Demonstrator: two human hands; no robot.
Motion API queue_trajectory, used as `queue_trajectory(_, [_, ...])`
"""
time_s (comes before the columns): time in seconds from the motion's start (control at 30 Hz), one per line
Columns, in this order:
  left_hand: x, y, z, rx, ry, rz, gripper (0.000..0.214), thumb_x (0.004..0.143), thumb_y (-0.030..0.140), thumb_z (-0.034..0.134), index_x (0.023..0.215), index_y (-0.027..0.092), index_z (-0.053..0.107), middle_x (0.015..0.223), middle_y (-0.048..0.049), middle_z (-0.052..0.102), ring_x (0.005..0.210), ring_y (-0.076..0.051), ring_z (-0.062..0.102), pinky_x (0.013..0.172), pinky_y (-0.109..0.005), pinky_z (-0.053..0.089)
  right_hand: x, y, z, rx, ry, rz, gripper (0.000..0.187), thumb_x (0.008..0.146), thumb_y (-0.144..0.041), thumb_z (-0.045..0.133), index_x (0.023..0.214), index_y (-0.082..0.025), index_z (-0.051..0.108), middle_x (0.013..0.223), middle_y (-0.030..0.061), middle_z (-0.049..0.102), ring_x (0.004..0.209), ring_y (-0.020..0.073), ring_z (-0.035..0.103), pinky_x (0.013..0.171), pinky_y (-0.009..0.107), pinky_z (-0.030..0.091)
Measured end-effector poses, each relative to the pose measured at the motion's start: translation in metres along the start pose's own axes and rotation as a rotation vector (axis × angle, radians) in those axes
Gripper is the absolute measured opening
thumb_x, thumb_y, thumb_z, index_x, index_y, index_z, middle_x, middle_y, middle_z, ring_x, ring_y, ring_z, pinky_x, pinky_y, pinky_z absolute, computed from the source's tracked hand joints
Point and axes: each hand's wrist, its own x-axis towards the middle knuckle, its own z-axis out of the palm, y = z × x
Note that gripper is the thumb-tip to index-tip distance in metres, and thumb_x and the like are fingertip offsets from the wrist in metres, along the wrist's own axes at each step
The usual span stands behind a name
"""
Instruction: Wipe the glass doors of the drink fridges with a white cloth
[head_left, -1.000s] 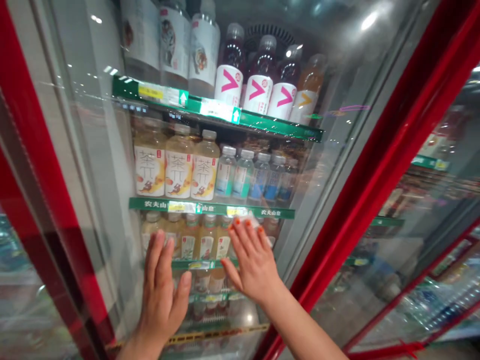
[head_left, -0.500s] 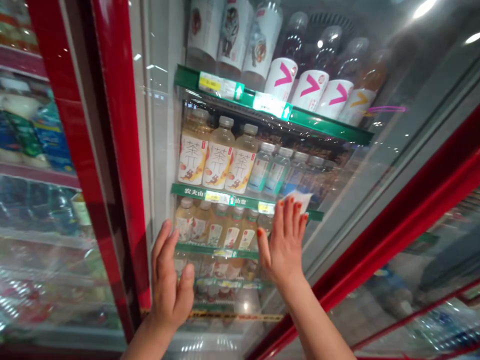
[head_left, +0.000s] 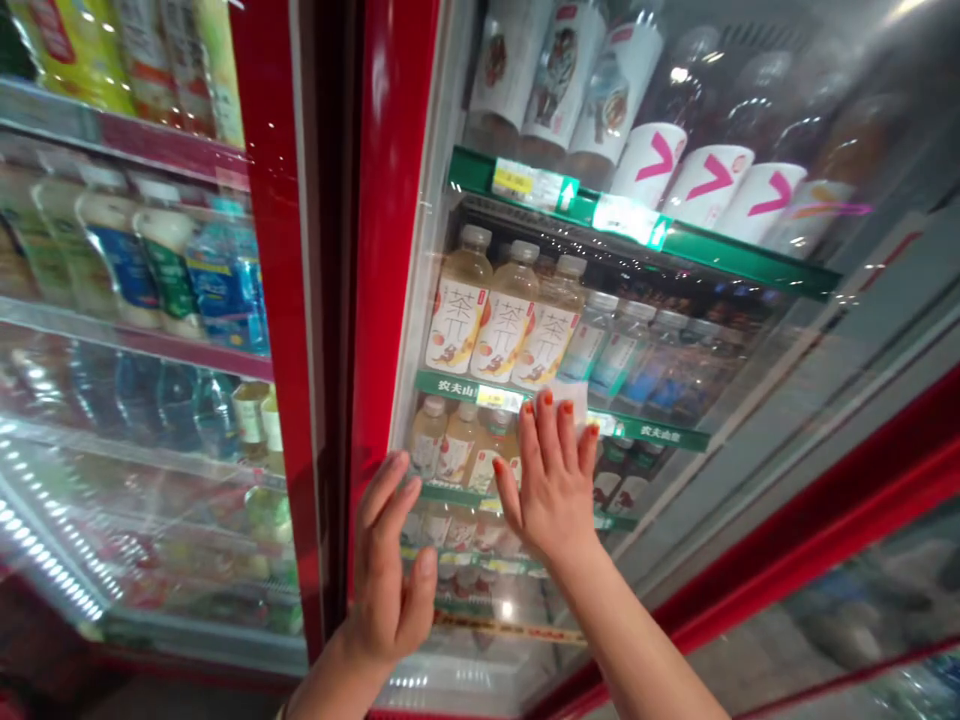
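Both my hands press on the glass door (head_left: 757, 400) of a drinks fridge. My left hand (head_left: 390, 580) lies flat on the glass, fingers together, close to the red door frame (head_left: 390, 200). My right hand (head_left: 551, 480) is spread flat a little higher and pins a white cloth (head_left: 568, 392) to the glass under its fingertips. Behind the glass, tea bottles (head_left: 502, 320) and small water bottles (head_left: 615, 345) stand on a green-edged shelf (head_left: 675, 245).
A second fridge (head_left: 150, 270) with more bottles stands to the left, past the red frame. Large bottles with pink arrow labels (head_left: 705, 185) fill the upper shelf. Another red frame bar (head_left: 825, 520) runs diagonally at the lower right.
The view has swung left, bringing the left fridge into sight. My right hand with the cloth has slid up a little on the glass. My left hand now sits beside the red frame.
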Motion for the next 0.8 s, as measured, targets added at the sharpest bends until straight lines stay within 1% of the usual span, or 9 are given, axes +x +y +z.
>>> queue_trajectory(0.1, [0.007,0.001,0.010,-0.065,-0.045,0.034,0.063,0.110,0.030,0.045,0.172,0.024,0.037,0.181,-0.0098,0.036,0.167,-0.028,0.038,0.133,-0.049,0.043,0.042,-0.029,0.004,0.071,-0.002,-0.064,0.080,0.110,-0.036,0.046,0.178,-0.011,0.013,0.181,0.0107,0.034,0.174,0.0245,0.002,0.143,0.054,-0.001])
queue_trajectory(0.17, [0.014,0.001,0.024,-0.105,-0.057,0.014,0.064,0.113,0.042,0.036,0.175,0.028,0.029,0.184,-0.0098,0.029,0.169,-0.030,0.032,0.132,-0.052,0.045,0.051,-0.046,0.008,0.165,-0.011,-0.125,0.080,0.109,-0.030,0.042,0.178,-0.011,0.007,0.184,0.0092,0.026,0.174,0.0222,0.002,0.144,0.051,0.003])
queue_trajectory(0.23, [0.023,0.001,0.040,-0.124,-0.054,0.000,0.069,0.113,0.053,0.021,0.178,0.030,0.017,0.186,-0.0094,0.022,0.171,-0.031,0.027,0.133,-0.056,0.043,0.047,-0.050,0.010,0.282,0.003,-0.128,0.080,0.110,-0.027,0.038,0.177,-0.010,-0.001,0.187,0.0099,0.009,0.174,0.0229,0.002,0.143,0.050,0.013])
queue_trajectory(0.33, [0.038,0.003,0.061,-0.047,-0.118,0.056,0.073,0.112,0.057,0.008,0.179,0.028,0.007,0.186,-0.0080,0.022,0.172,-0.027,0.022,0.139,-0.055,0.032,0.034,-0.031,0.006,0.466,0.056,-0.191,0.077,0.111,-0.028,0.030,0.176,-0.009,-0.006,0.187,0.0086,-0.009,0.174,0.0239,0.004,0.139,0.049,0.029])
queue_trajectory(0.43, [0.040,0.003,0.068,0.128,-0.168,0.099,0.070,0.115,0.049,0.016,0.179,0.021,0.012,0.185,-0.0066,0.025,0.174,-0.021,0.013,0.144,-0.046,0.016,0.018,0.001,-0.008,0.557,0.099,-0.248,0.079,0.108,-0.021,0.038,0.178,-0.013,0.002,0.188,0.0066,-0.002,0.174,0.0236,0.011,0.137,0.048,0.035])
queue_trajectory(0.5, [0.037,0.000,0.065,0.299,-0.137,0.120,0.068,0.115,0.038,0.033,0.177,0.017,0.017,0.185,-0.0088,0.025,0.174,-0.019,0.006,0.144,-0.041,0.007,0.002,0.022,-0.021,0.556,0.156,-0.165,0.085,0.101,-0.011,0.047,0.178,-0.016,0.012,0.188,0.0073,0.009,0.173,0.0261,0.019,0.137,0.052,0.035])
queue_trajectory(0.6, [0.046,-0.003,0.064,0.472,0.001,0.103,0.068,0.108,0.017,0.052,0.173,0.017,0.029,0.181,-0.0141,0.035,0.174,-0.020,0.016,0.144,-0.048,0.000,-0.029,0.049,-0.035,0.564,0.290,0.083,0.085,0.096,-0.007,0.057,0.175,-0.023,0.030,0.184,0.0099,0.030,0.169,0.0300,0.032,0.135,0.057,0.039])
queue_trajectory(0.7, [0.074,0.007,0.079,0.428,0.171,0.060,0.055,0.105,0.012,0.054,0.159,0.020,0.045,0.179,-0.0161,0.036,0.171,-0.026,0.028,0.142,-0.060,0.018,-0.056,0.068,-0.037,0.650,0.438,0.390,0.073,0.099,-0.013,0.060,0.170,-0.027,0.043,0.177,0.0141,0.042,0.164,0.0353,0.042,0.131,0.068,0.041])
queue_trajectory(0.8, [0.084,0.020,0.105,0.492,0.188,0.125,0.062,0.106,0.018,0.054,0.166,0.018,0.035,0.185,-0.0177,0.022,0.173,-0.030,0.020,0.139,-0.060,0.028,-0.075,0.086,-0.035,0.620,0.533,0.512,0.064,0.102,-0.017,0.058,0.165,-0.024,0.050,0.174,0.0169,0.047,0.162,0.0397,0.045,0.127,0.077,0.039])
